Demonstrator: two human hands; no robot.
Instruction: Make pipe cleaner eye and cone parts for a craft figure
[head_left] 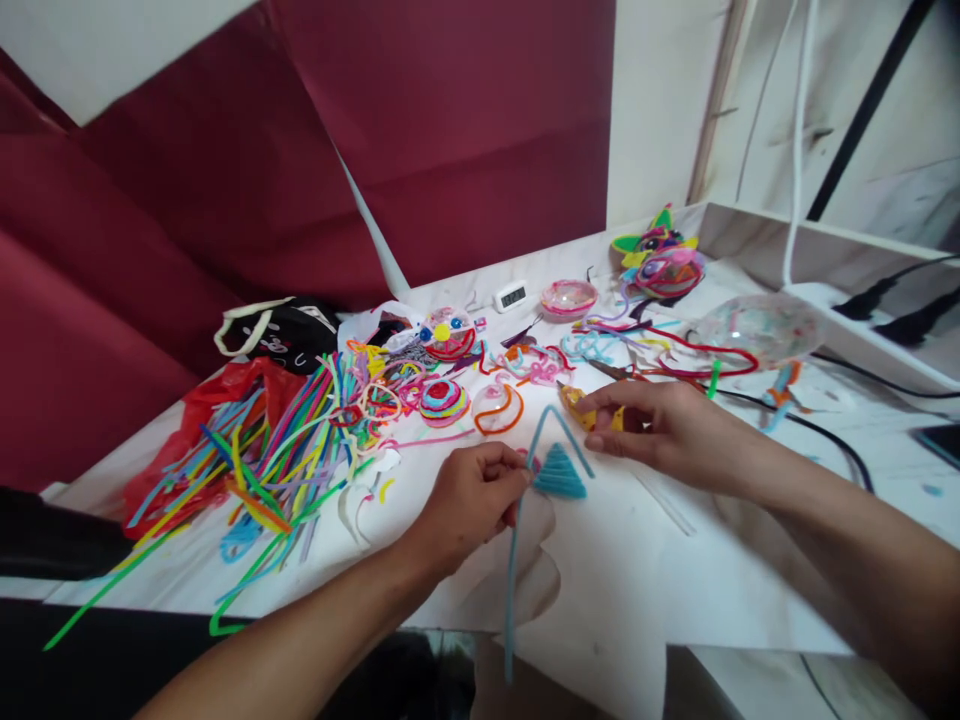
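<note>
White table, one, its top strewn with craft pieces; places are given from the blue triangle.

Left hand, one: near and left of the triangle, thumb and forefinger pinching a blue strip. Whether these fingertips also hold the triangle's corner cannot be told.

Blue strip, one: fuzzy, light blue, its straight length running down past the table's near edge; the upper part is bent into a peak above the triangle, one leg falling on its right.

Blue triangle, one: at the left fingertips, deeper blue than the strip, built of close fuzzy rows stacked crosswise; wide base toward the person, point away.

Right hand, one: right of and beyond the triangle, fingers curled over a yellow-handled tool, one; how firmly, if at all, it is gripped cannot be told.

Heap of coloured sticks, one, uncounted within: well left of the triangle, partly on a red bag, one.

Orange-trimmed dome, one, and striped disc, one: beyond the triangle, leftward.

Clear dome, one: beyond, far right.

Black pouch, one: beyond, far left.

Pink-rimmed bowl, one; small clock, one: well beyond.

Dark red sheet: background.
</note>
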